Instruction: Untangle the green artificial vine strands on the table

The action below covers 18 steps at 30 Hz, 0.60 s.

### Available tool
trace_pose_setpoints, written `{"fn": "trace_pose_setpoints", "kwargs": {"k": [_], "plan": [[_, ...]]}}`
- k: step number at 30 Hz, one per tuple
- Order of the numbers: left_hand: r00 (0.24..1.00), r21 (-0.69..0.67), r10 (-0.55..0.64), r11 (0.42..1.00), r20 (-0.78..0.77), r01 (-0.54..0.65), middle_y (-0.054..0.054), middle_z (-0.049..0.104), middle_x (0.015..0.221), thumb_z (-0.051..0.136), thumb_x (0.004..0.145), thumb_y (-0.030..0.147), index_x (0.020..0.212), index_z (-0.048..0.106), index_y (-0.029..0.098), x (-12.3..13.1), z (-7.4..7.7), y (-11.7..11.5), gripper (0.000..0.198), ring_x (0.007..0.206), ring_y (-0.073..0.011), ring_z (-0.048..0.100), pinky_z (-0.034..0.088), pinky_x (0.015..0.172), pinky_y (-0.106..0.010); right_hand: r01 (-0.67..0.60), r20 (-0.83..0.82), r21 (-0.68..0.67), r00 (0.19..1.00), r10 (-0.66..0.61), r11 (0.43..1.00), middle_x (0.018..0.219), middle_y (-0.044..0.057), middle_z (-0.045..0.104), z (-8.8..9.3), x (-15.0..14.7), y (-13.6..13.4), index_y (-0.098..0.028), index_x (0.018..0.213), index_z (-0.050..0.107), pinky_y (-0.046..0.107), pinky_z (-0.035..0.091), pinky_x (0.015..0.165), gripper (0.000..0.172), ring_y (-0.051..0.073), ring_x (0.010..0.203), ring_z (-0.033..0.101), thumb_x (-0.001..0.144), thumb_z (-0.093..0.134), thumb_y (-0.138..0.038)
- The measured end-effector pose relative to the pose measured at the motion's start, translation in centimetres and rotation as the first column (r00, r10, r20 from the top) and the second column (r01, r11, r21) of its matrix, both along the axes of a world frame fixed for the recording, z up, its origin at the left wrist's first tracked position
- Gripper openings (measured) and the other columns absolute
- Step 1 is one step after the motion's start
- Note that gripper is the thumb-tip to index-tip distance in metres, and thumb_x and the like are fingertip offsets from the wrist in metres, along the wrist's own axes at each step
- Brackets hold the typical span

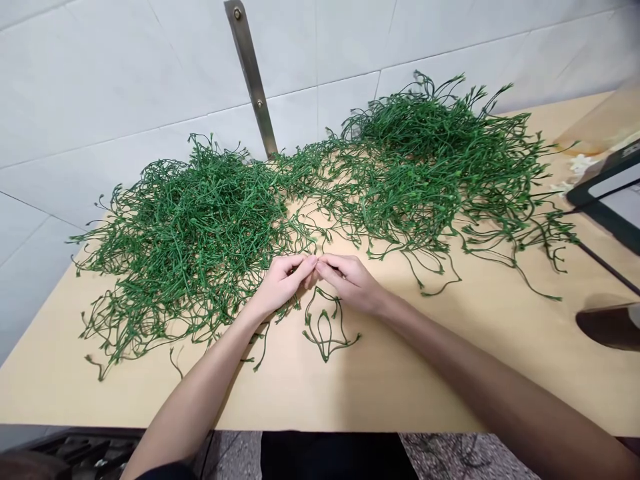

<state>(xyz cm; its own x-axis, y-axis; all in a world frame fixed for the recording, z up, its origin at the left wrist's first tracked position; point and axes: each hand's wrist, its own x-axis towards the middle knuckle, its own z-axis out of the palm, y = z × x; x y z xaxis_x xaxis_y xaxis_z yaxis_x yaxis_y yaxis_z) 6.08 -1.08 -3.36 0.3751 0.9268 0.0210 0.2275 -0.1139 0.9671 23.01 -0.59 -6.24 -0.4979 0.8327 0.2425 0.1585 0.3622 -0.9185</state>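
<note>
My left hand (pixel 287 281) and my right hand (pixel 351 281) meet over the middle of the table. Thumbs and forefingers are pinched together tip to tip. Whatever lies between the fingertips is hidden or too small to make out. Just below the hands is a small branched green plastic stem piece (pixel 326 347), its thin arms spread in a loop shape. A large tangled heap of green artificial stems (pixel 200 220) lies beside my left hand. Another heap of stems (pixel 430 160) rises behind and to the right of my right hand, with loose strands between the two.
The light wood table (pixel 425 387) stands against a white tiled wall (pixel 125 73). A metal strip (pixel 253 80) is bolted to the wall. At the right are a dark-edged device (pixel 607 193), small white pieces (pixel 580 163) and a dark brown object (pixel 610 327).
</note>
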Motion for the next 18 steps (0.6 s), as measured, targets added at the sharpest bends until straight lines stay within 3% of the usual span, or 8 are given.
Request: {"fn": "trace_pose_setpoints", "kwargs": {"k": [5, 11, 14, 18], "plan": [[0.996, -0.073, 0.024, 0.997, 0.091, -0.017, 0.001, 0.05, 0.053, 0.056, 0.086, 0.049, 0.051, 0.049, 0.016, 0.09, 0.0, 0.05, 0.048, 0.052, -0.0096, 0.042, 0.034, 0.055, -0.024, -0.059, -0.028, -0.015, 0.998, 0.058, 0.998, 0.081, 0.004, 0.065, 0.47, 0.07, -0.11, -0.016, 0.081, 0.063, 0.025, 0.04, 0.072, 0.033, 0.013, 0.074, 0.055, 0.098, 0.039, -0.031], [0.993, -0.067, 0.114, 0.991, 0.015, -0.112, 0.006, 0.044, 0.055, 0.056, 0.088, 0.043, 0.066, 0.047, 0.018, -0.09, -0.72, 0.04, 0.035, 0.05, -0.0075, 0.039, 0.03, 0.05, -0.022, 0.053, 0.02, 0.055, 0.998, -0.054, 0.997, 0.068, 0.0, 0.054, -0.09, -0.18, 0.03, -0.015, 0.079, 0.062, 0.025, 0.035, 0.059, 0.029, 0.011, 0.061, 0.045, 0.095, 0.045, -0.031], [0.989, 0.004, 0.133, 0.991, -0.067, -0.133, 0.006, 0.042, 0.055, 0.052, 0.09, 0.043, 0.068, 0.045, 0.018, -0.12, -0.81, 0.02, 0.034, 0.051, -0.008, 0.038, 0.029, 0.051, -0.023, 0.084, 0.026, 0.041, 0.996, -0.085, 0.996, 0.065, -0.001, 0.051, -0.22, -0.19, 0.09, -0.015, 0.077, 0.06, 0.024, 0.032, 0.056, 0.029, 0.01, 0.059, 0.042, 0.094, 0.046, -0.033], [0.964, 0.201, 0.146, 0.974, -0.221, -0.101, 0.005, 0.041, 0.06, 0.046, 0.093, 0.037, 0.069, 0.044, 0.018, -0.07, -0.64, -0.01, 0.03, 0.057, -0.0093, 0.038, 0.03, 0.056, -0.024, 0.083, 0.027, 0.012, 0.996, -0.083, 0.997, 0.063, -0.003, 0.047, -0.17, -0.16, 0.02, -0.015, 0.079, 0.06, 0.024, 0.029, 0.052, 0.028, 0.009, 0.055, 0.037, 0.093, 0.049, -0.037]]}}
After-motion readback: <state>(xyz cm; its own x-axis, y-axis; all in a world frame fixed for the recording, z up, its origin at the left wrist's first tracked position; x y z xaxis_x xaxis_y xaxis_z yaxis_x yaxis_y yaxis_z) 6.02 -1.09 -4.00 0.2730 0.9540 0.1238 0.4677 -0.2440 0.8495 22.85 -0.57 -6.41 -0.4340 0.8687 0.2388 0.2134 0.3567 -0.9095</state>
